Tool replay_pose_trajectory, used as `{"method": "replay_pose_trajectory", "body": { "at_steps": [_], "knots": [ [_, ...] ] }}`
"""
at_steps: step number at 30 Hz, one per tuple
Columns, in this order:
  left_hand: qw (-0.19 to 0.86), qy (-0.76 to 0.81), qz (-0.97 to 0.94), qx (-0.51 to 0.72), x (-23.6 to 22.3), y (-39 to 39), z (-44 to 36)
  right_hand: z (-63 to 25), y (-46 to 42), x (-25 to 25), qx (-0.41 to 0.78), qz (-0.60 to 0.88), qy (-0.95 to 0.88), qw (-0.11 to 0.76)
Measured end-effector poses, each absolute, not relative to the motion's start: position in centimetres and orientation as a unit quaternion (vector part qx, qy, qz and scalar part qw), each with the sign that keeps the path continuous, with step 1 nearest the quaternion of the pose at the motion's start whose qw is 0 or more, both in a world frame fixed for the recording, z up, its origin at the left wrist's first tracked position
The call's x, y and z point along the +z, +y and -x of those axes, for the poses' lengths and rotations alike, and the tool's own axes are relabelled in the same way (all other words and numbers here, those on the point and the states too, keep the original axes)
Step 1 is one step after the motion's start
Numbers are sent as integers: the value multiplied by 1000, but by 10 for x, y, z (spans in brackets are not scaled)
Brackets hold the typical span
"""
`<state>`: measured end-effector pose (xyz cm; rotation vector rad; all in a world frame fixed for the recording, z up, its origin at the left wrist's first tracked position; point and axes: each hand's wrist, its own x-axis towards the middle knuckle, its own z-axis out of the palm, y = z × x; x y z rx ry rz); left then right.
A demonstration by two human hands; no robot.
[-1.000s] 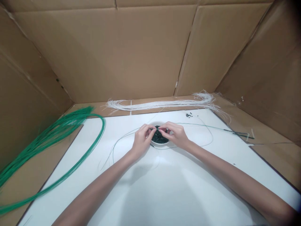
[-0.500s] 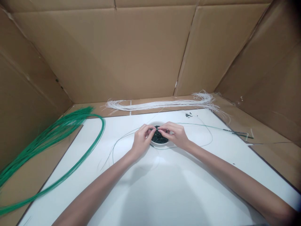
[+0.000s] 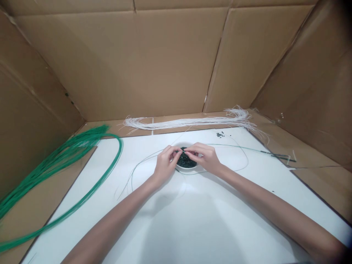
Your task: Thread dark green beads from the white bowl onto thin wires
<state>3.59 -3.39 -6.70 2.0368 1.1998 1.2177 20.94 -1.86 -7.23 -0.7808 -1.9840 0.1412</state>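
Observation:
Over the white bowl (image 3: 188, 168) of small dark bead-like pieces (image 3: 187, 160), my two hands meet fingertip to fingertip. My left hand (image 3: 167, 161) is closed in a pinch, and a thin green cord (image 3: 147, 157) runs into it from the left. Facing it, my right hand (image 3: 205, 157) also pinches with thumb and forefinger. A tiny dark-green bit shows between the fingertips, too small to make out. Another length of the cord passes behind my right hand toward dark pieces threaded on it (image 3: 276, 155) at the right.
A thick bundle of green cords (image 3: 82, 198) curves along the left side. White cords (image 3: 189, 121) lie along the back. Several loose dark pieces (image 3: 220, 135) rest on the white board (image 3: 192, 223). Cardboard walls (image 3: 154, 62) stand at the back and both sides.
Almost nothing differs. Both hands keep their pinch over the bowl, with only a very slight shift at the fingertips.

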Motion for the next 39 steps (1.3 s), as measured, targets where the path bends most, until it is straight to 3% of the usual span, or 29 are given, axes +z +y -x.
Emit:
{"method": "replay_pose_trajectory", "body": {
  "at_steps": [6, 20, 39],
  "knots": [
    [244, 437, -743, 444, -66, -34, -36, -210, -18, -71, 41, 325, -813, 481],
    [238, 435, -743, 449, -68, -34, -36, -208, -21, -72, 158, 342, -793, 478],
    [241, 436, -746, 442, -66, -37, -38, -208, -22, -69, 159, 343, -798, 469]
  ]
}}
